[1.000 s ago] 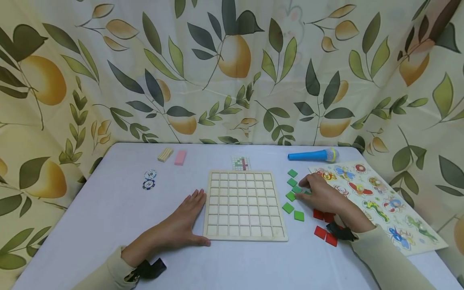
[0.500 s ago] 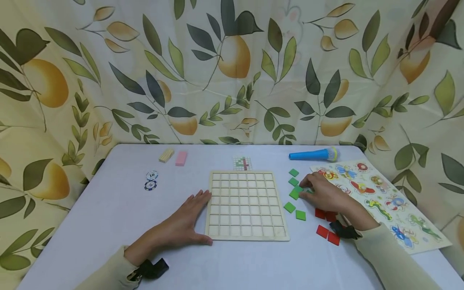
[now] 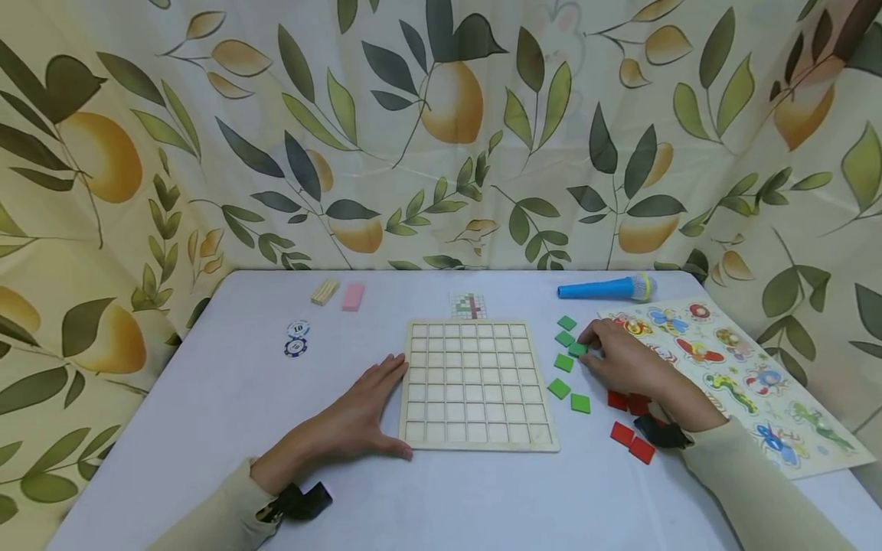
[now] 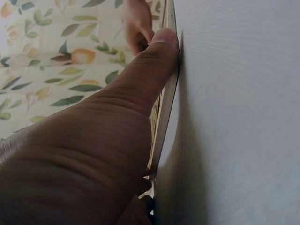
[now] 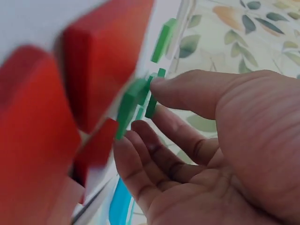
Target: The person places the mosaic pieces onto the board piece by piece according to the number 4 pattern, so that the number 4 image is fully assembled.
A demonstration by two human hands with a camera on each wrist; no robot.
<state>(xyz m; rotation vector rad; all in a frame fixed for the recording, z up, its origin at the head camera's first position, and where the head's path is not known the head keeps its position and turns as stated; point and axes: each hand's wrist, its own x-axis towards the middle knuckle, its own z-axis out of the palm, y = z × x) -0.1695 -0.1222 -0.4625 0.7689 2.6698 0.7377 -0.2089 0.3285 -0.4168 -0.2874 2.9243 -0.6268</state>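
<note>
A wooden grid board [image 3: 475, 383] with bare cells lies mid-table. My left hand [image 3: 358, 413] rests flat on the table, fingers straight against the board's left edge, thumb [image 4: 150, 65] along that edge [image 4: 165, 122]. Right of the board lie several green tiles [image 3: 563, 363] in a loose column, and nearer me some red tiles [image 3: 622, 434]. My right hand [image 3: 598, 348] hovers low over the column. Its thumb [image 5: 187, 89] and a fingertip pinch one green tile [image 3: 577, 350] [image 5: 151, 105], which sits on the table.
A blue toy microphone [image 3: 606, 289] and an animal peg puzzle [image 3: 730, 375] lie at the right. A small pattern card [image 3: 468, 305] sits behind the board. Poker chips [image 3: 296, 338], a pink block [image 3: 353, 296] and a wooden block [image 3: 325, 291] lie at the back left. Leaf-print curtains surround the table.
My right hand's fingertips have crept a little up the green column, onto the third tile. The tiles, the board and my left hand have stayed put.
</note>
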